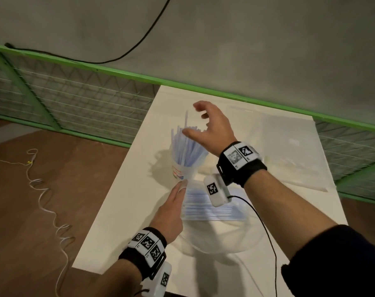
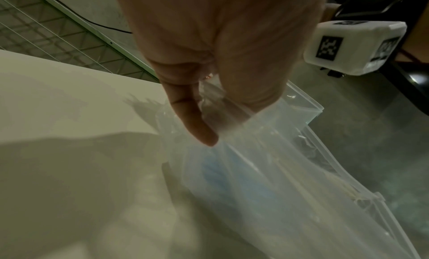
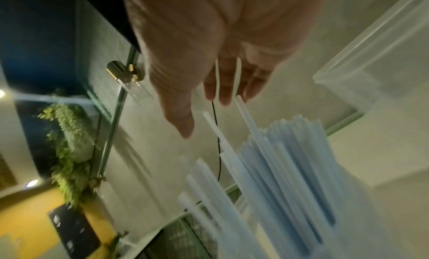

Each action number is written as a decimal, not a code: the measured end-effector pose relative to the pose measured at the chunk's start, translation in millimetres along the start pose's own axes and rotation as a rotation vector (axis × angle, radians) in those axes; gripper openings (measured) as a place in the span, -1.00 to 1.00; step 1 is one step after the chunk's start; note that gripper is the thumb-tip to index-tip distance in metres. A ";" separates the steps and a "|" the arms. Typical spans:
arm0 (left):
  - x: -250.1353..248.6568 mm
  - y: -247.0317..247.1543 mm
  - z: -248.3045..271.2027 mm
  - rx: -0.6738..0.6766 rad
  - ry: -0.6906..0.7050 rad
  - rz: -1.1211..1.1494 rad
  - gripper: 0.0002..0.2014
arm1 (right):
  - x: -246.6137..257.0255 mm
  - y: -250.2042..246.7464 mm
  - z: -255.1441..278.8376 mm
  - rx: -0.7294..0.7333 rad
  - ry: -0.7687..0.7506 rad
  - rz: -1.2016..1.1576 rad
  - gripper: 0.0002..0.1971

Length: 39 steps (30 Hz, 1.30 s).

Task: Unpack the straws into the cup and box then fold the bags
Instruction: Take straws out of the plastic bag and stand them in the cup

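Two hands, two jobs: your right hand [image 1: 212, 127] hovers w/ fingers spread, gripping nothing, over the straws [image 1: 187, 146] in the cup [image 1: 182, 171]. Tap the stray tall ones down gently. They stand near upright, long axis leaning away from you. Left hand [image 2: 209, 70] pinches the bag [image 2: 267, 162] by the box [image 2: 311, 107]; keep hold.

Counts: one cup [image 1: 183, 170] on the counter [image 1: 122, 202], holding one dense bunch of pale blue straws [image 1: 187, 146], too many and too blurred to number. One clear box [image 1: 216, 207] with a layer of straws inside, also uncountable; one clear bag [image 2: 267, 171]; a second flat bag [image 1: 289, 142] farther back. Two hands in view: left hand [image 1: 171, 211], right hand [image 1: 212, 127].
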State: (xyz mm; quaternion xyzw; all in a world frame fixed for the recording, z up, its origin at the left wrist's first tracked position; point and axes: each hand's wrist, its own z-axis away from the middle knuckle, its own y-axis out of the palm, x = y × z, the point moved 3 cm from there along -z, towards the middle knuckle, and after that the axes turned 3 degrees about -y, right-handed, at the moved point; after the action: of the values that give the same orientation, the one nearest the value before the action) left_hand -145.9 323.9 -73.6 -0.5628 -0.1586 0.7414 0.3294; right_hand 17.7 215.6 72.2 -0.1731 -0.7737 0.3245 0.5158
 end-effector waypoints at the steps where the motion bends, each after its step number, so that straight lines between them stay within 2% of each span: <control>1: 0.0 -0.2 0.2 -0.002 0.000 0.000 0.03 | -0.4 1.3 2.6 -0.013 -0.037 0.027 -0.33; 5: -2.6 -0.1 0.3 -0.010 0.007 -0.027 0.01 | -3.1 23.8 21.7 0.154 -0.160 0.331 -0.21; 7: -5.2 -0.4 0.2 -0.014 -0.002 -0.048 -0.02 | -9.5 39.8 31.8 0.266 -0.185 0.497 -0.23; 9: -4.6 -0.5 -0.1 -0.016 -0.009 -0.060 -0.03 | -15.1 49.7 37.2 0.308 -0.195 0.561 -0.26; 14: 0.4 1.1 0.9 0.019 -0.035 -0.069 0.00 | -12.3 50.5 32.0 0.125 -0.208 0.415 -0.27; 17: 6.2 3.6 -0.5 0.029 -0.045 -0.059 0.03 | -12.6 55.7 27.6 0.240 -0.232 0.539 -0.35; 19: 6.8 4.4 -1.6 0.028 -0.047 -0.054 0.04 | -10.6 51.1 24.3 0.238 -0.225 0.525 -0.39; 21: 4.2 4.8 -2.3 0.032 -0.055 -0.050 0.04 | -2.7 36.1 22.9 0.146 -0.221 0.410 -0.44; 24: -1.0 4.2 -2.4 0.020 -0.092 -0.045 0.04 | 15.7 11.0 43.9 0.019 -0.371 0.240 -0.61; 25: -2.7 4.0 -2.1 0.012 -0.096 -0.050 0.03 | 19.0 8.1 59.8 0.038 -0.425 0.208 -0.63; 27: -4.4 6.2 -2.2 -0.001 -0.061 -0.028 -0.03 | 16.6 12.2 101.3 0.169 -0.451 0.196 -0.67; 29: -5.9 9.1 -2.4 0.001 -0.013 0.051 -0.04 | -4.4 28.9 144.3 0.370 -0.345 0.227 -0.69; 31: -8.2 13.2 -4.0 0.014 0.004 0.017 0.02 | -42.9 50.5 181.0 0.533 -0.176 0.294 -0.70; 33: -10.3 17.7 -6.4 0.009 0.018 -0.024 0.05 | -85.4 66.2 205.8 0.555 -0.045 0.424 -0.65; 35: -11.7 20.0 -7.0 -0.003 0.023 -0.022 0.04 | -112.2 75.3 218.4 0.546 0.053 0.533 -0.50; 39: -5.7 25.0 -7.2 -0.022 0.034 -0.018 0.03 | -119.1 79.8 222.3 0.485 0.092 0.666 -0.48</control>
State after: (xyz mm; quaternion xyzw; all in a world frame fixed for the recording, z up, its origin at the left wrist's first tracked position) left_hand -146.0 300.8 -86.9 -0.5776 -0.1658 0.7269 0.3325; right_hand -141.5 130.1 -120.9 -0.3017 -0.5526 0.6387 0.4424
